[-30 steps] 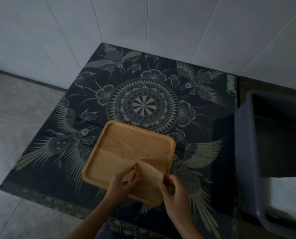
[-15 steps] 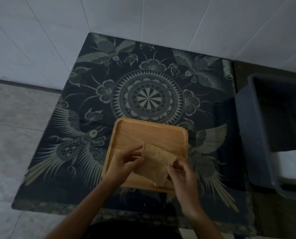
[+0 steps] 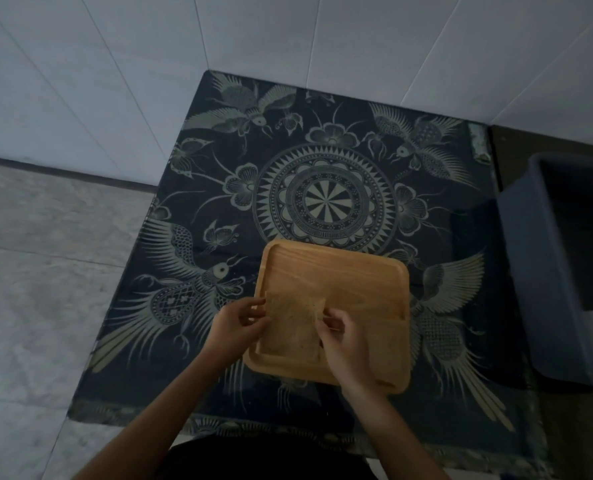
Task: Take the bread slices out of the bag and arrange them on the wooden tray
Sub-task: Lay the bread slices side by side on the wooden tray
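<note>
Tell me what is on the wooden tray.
One bread slice lies in the wooden tray's near-left part, with the left hand and right hand at its edges. The tray under the hands is hidden.

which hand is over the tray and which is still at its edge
The right hand is the one over the wooden tray, at the bread slice's right side. The left hand is at the tray's left rim.

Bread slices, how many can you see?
1. The slice lies in the near left part of the tray, held by the left hand and right hand. Another beneath it would be hidden.
</note>
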### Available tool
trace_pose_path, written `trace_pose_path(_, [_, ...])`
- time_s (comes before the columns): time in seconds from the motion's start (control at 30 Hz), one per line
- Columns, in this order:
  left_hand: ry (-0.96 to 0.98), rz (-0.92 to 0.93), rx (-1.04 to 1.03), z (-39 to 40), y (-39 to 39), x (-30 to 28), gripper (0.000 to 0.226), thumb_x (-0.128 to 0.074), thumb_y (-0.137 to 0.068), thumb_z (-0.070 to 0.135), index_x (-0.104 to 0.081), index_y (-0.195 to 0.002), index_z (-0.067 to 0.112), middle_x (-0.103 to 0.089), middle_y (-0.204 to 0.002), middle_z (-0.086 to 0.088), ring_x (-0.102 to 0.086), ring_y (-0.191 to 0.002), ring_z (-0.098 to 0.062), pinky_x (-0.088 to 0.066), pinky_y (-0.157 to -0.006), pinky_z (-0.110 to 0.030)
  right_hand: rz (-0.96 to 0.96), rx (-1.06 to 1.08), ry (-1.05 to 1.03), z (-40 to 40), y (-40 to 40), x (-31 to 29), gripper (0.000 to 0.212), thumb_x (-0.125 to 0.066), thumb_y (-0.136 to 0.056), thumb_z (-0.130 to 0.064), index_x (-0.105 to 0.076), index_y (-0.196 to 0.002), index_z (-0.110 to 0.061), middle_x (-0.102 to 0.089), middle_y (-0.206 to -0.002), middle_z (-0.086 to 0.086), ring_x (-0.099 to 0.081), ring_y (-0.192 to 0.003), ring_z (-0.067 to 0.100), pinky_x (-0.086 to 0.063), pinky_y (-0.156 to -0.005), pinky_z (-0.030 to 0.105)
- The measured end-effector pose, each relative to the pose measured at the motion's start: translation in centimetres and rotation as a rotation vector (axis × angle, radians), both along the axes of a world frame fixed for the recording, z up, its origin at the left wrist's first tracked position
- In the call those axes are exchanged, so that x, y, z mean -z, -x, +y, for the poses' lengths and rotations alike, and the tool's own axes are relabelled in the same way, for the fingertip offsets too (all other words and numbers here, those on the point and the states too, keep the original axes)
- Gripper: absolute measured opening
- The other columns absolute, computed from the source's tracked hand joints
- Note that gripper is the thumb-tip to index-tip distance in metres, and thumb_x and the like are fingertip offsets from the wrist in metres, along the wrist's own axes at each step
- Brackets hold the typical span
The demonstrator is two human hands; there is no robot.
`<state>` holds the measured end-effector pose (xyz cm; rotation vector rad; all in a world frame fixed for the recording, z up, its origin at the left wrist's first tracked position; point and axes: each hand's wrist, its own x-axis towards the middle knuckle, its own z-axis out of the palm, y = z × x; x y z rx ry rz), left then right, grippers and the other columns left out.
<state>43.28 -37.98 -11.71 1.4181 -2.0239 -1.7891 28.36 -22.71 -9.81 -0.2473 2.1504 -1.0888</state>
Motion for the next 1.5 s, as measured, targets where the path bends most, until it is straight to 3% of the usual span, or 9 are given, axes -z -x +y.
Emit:
trace_pose_path(0.1, [0.05, -0.063, 0.028, 0.1, -0.6, 0.7, 0.04, -0.077, -0.087, 0.021, -0.067, -0.126, 0.018, -0.077, -0.1, 0.002, -0.075, -0.087, -0.011, -0.065, -0.078, -0.04, 0.002, -0.033, -0.085, -0.6, -0.6, 1.5, 0.03, -0.065, -0.1, -0.026, -0.062, -0.129, -0.018, -0.062, -0.099, -0.018, -0.058, -0.087, -0.007, -0.047, -0.072, 0.012])
trace_pose_path(0.23, [0.118, -0.128, 0.011, 0.6, -1.0, 1.3, 0.041, -0.077, -0.085, 0.02, -0.07, -0.126, 0.017, -0.08, -0.103, -0.003, -0.075, -0.09, -0.011, -0.065, -0.081, -0.04, 0.018, -0.071, -0.176, -0.7, -1.2, 2.6, 0.03, -0.065, -0.1, -0.027, -0.064, -0.128, -0.017, -0.066, -0.103, -0.012, -0.059, -0.086, 0.0, -0.048, -0.074, 0.017])
trace_pose_path(0.4, [0.192, -0.131, 0.017, 1.4, -0.6, 1.5, 0.044, -0.079, -0.083, 0.019, -0.071, -0.126, 0.016, -0.08, -0.107, -0.003, -0.069, -0.087, 0.002, -0.049, -0.07, -0.002, 0.029, -0.06, -0.194, -0.4, -1.1, 3.4, 0.033, -0.063, -0.101, -0.025, -0.064, -0.132, -0.012, -0.071, -0.121, 0.002, -0.066, -0.105, 0.015, -0.054, -0.091, 0.029])
trace_pose_path(0.5, [0.202, -0.129, 0.04, 1.5, -0.3, 1.3, 0.044, -0.078, -0.083, 0.018, -0.071, -0.126, 0.016, -0.08, -0.109, -0.001, -0.067, -0.089, 0.006, -0.042, -0.069, 0.007, 0.031, -0.055, -0.18, -0.2, -0.9, 3.6, 0.034, -0.063, -0.101, -0.025, -0.063, -0.132, -0.013, -0.07, -0.121, 0.001, -0.066, -0.106, 0.015, -0.056, -0.093, 0.033])
trace_pose_path(0.67, [0.276, -0.167, 0.062, 1.4, -0.2, 1.0, 0.025, -0.078, -0.081, 0.016, -0.081, -0.105, 0.025, -0.081, -0.089, 0.01, -0.061, -0.066, 0.022, -0.046, -0.061, 0.003, 0.063, -0.094, -0.197, -0.1, -1.0, 3.7, 0.039, -0.064, -0.1, -0.029, -0.06, -0.137, -0.017, -0.068, -0.123, -0.002, -0.064, -0.099, 0.01, -0.056, -0.09, 0.031])
trace_pose_path(0.93, [0.296, -0.195, 0.137, 0.8, -0.7, 1.4, 0.017, -0.079, -0.08, 0.014, -0.084, -0.095, 0.021, -0.082, -0.088, 0.008, -0.073, -0.082, 0.0, -0.061, -0.076, -0.023, 0.054, -0.13, -0.204, 0.2, -1.0, 3.9, 0.042, -0.065, -0.099, -0.025, -0.057, -0.14, -0.018, -0.065, -0.111, -0.008, -0.066, -0.099, 0.01, -0.057, -0.087, 0.03])
trace_pose_path(1.07, [0.305, -0.186, 0.138, 0.8, -0.7, 1.6, 0.018, -0.08, -0.081, 0.012, -0.084, -0.097, 0.019, -0.082, -0.09, 0.005, -0.073, -0.083, -0.002, -0.057, -0.074, -0.018, 0.032, -0.15, -0.212, 0.3, -0.7, 3.9, 0.043, -0.065, -0.099, -0.028, -0.056, -0.141, -0.021, -0.062, -0.108, -0.011, -0.064, -0.094, 0.007, -0.052, -0.075, 0.022])
trace_pose_path(1.17, [0.308, -0.185, 0.137, 0.9, -0.7, 1.5, 0.019, -0.079, -0.082, 0.012, -0.083, -0.099, 0.018, -0.082, -0.092, 0.004, -0.074, -0.086, -0.004, -0.062, -0.08, -0.027, 0.035, -0.17, -0.22, 0.3, -0.6, 3.9, 0.043, -0.065, -0.1, -0.027, -0.055, -0.141, -0.021, -0.064, -0.111, -0.008, -0.063, -0.092, 0.007, -0.049, -0.069, 0.019])
trace_pose_path(1.5, [0.302, -0.205, 0.228, 0.4, -0.5, 0.9, 0.024, -0.073, -0.084, 0.012, -0.082, -0.103, 0.024, -0.081, -0.097, 0.008, -0.072, -0.083, 0.0, -0.058, -0.078, -0.021, 0.051, -0.188, -0.239, 0.3, -0.6, 3.9, 0.038, -0.065, -0.098, -0.031, -0.057, -0.135, -0.025, -0.064, -0.104, -0.012, -0.063, -0.086, 0.005, -0.058, -0.08, 0.031])
